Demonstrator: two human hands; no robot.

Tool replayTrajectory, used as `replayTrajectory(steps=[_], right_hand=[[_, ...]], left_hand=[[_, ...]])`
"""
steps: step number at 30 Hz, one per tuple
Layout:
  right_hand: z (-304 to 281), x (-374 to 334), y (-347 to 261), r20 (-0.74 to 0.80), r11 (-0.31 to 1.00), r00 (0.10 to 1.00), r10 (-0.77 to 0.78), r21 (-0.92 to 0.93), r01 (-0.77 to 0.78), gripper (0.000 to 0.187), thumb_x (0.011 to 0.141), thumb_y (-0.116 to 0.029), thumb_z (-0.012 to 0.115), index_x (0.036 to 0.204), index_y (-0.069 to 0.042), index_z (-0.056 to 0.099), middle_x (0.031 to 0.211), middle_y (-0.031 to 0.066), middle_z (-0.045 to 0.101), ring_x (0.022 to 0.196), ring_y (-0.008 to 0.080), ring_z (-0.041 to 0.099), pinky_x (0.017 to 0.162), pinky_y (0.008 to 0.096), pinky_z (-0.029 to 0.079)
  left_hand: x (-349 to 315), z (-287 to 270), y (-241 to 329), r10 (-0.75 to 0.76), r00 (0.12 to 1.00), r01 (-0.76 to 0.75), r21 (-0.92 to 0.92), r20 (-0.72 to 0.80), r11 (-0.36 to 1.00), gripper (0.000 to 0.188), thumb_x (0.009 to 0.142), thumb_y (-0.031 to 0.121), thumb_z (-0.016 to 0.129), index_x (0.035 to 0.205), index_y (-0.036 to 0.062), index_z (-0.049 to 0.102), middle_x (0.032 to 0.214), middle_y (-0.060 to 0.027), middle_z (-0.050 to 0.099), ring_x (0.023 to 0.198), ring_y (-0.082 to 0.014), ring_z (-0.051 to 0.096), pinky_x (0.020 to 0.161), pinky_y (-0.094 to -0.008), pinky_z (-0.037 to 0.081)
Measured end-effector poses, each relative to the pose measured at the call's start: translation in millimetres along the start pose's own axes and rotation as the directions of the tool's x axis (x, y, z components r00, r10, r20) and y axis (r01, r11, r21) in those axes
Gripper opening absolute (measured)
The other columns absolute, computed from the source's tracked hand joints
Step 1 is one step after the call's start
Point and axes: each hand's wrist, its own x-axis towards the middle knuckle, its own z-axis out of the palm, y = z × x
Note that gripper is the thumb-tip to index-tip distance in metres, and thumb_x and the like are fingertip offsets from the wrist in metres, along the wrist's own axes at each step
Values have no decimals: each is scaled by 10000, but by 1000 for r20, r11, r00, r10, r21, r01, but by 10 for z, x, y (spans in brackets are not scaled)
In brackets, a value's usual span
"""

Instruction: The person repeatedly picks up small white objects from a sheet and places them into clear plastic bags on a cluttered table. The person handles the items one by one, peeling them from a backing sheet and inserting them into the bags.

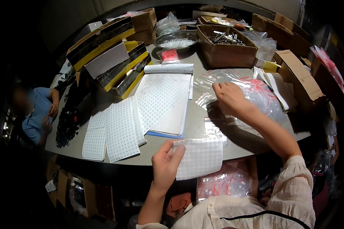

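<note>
My left hand (166, 162) pinches the left edge of a white sheet of small round stickers (199, 159), thumb on top, at the table's front edge. Over the plastic bags, my right hand (231, 98) has its fingers bent and pressed together; whatever they may hold is too small to tell. Under and beside that hand spread see-through zip bags (262, 93) with red strips. A single zip bag (214, 128) lies nearer me, partly behind the sticker sheet. Left of the bags, more printed sticker sheets (122, 129) overlap on an open notepad (168, 120).
Black-and-yellow boxes (103, 42) stand at the back left. Behind the notepad are a metal bowl (162, 41) of white bits and a brown bin (227, 55) of metal parts. Small black pieces (67, 122) lie far left, near a person in blue (38, 110). Below the table edge sits a box of bags (225, 183).
</note>
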Motion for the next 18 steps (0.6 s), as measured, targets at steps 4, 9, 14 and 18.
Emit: replayTrajectory(steps=[4, 9, 14, 18], right_hand=[[-386, -87, -211, 28, 874, 985, -172, 466, 140, 264, 903, -146, 770, 1071, -24, 607, 990, 150, 672, 905, 354, 671, 800, 445, 535], [-726, -356, -635, 83, 675, 949, -303, 722, 153, 210, 933, -94, 730, 1095, -22, 618, 1041, 149, 668, 969, 346, 662, 810, 426, 539], [-649, -359, -711, -12, 805, 956, -292, 536, 252, 210, 885, -67, 743, 1052, -33, 620, 983, 120, 638, 913, 316, 637, 793, 406, 517], [-620, -405, -789, -125, 871, 930, -345, 328, 367, 240, 838, -98, 745, 1041, -32, 635, 940, 94, 610, 879, 273, 621, 783, 373, 512]], left_hand=[[92, -9, -77, 41, 999, -36, 156, -30, 987, 197, 1039, 89, 645, 1167, -58, 673, 862, -11, 702, 762, -24, 564, 660, -210, 453], [191, 106, -100, 49, 999, -51, 322, 13, 945, 185, 1042, 123, 661, 1124, -41, 690, 701, 36, 625, 644, -13, 481, 562, -228, 383], [267, 156, -98, 12, 999, -21, 319, 30, 947, 200, 1049, 151, 657, 1095, -39, 701, 711, 26, 629, 657, -20, 491, 573, -231, 397], [348, 152, -183, 93, 996, -85, 320, -8, 943, 248, 1066, 190, 630, 1067, -47, 705, 741, -19, 636, 708, -55, 520, 626, -254, 445]])
